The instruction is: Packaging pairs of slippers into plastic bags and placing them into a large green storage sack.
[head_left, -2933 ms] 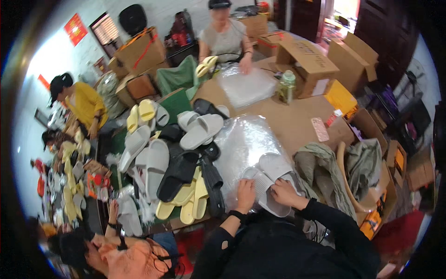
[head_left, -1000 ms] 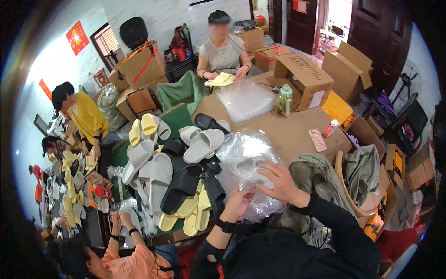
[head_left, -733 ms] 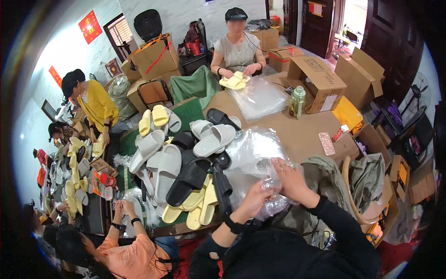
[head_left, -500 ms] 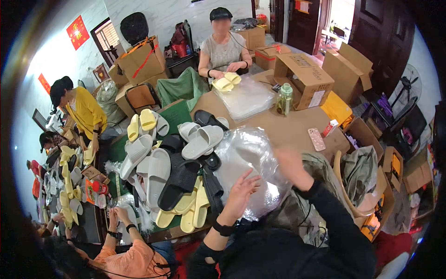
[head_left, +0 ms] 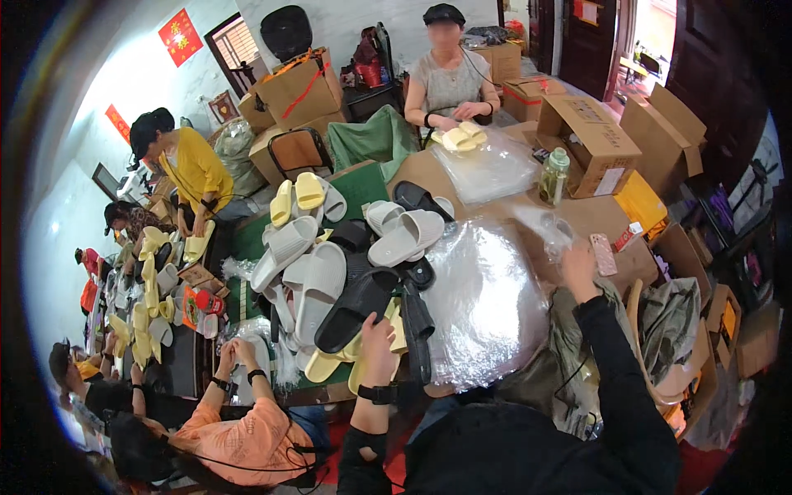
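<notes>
The right hand (head_left: 577, 266) is raised over the brown table (head_left: 577, 216), fingers closed on a clear plastic bag (head_left: 551, 231) held just above it. The left hand (head_left: 378, 340), fingers together, rests on the slipper pile (head_left: 346, 272) beside a black slipper (head_left: 356, 307), left of the plastic bag stack (head_left: 487, 305). Cardboard boxes (head_left: 590, 140) and seated persons surround the table.

Slipper pile all over the desk (head_left: 495, 210)

Left hand (head_left: 378, 345) sits on a black slipper (head_left: 356, 305); right hand (head_left: 577, 266) lifts a clear plastic bag (head_left: 551, 231) above the bag stack (head_left: 488, 305).
</notes>
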`<state>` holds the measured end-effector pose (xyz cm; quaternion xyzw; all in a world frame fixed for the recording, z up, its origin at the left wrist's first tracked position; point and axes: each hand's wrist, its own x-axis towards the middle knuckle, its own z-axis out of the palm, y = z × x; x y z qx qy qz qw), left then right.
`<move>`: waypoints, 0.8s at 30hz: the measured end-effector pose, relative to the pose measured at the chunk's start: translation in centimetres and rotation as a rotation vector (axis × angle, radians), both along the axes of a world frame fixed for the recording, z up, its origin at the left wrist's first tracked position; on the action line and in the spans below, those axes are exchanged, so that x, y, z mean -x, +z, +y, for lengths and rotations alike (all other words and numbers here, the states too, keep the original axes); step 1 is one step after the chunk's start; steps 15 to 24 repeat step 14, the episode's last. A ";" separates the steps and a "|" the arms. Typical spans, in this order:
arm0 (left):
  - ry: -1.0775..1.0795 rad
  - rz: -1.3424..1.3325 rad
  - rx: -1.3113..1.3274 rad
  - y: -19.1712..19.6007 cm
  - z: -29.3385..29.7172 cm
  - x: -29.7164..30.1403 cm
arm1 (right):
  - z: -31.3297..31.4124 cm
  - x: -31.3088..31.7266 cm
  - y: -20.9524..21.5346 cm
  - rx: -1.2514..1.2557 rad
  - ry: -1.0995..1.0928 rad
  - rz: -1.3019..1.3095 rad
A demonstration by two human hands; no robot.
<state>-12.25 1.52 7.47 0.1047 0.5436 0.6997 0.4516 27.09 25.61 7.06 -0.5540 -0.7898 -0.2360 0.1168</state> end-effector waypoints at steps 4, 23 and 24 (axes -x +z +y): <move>0.130 0.081 0.056 0.8 1.2 2.7 | -1.4 -0.5 -3.8 0.184 -0.090 0.062; 0.576 0.520 0.157 4.3 6.0 12.0 | -9.9 5.6 -1.5 0.437 0.254 0.386; 0.576 0.520 0.157 4.3 6.0 12.0 | -9.9 5.6 -1.5 0.437 0.254 0.386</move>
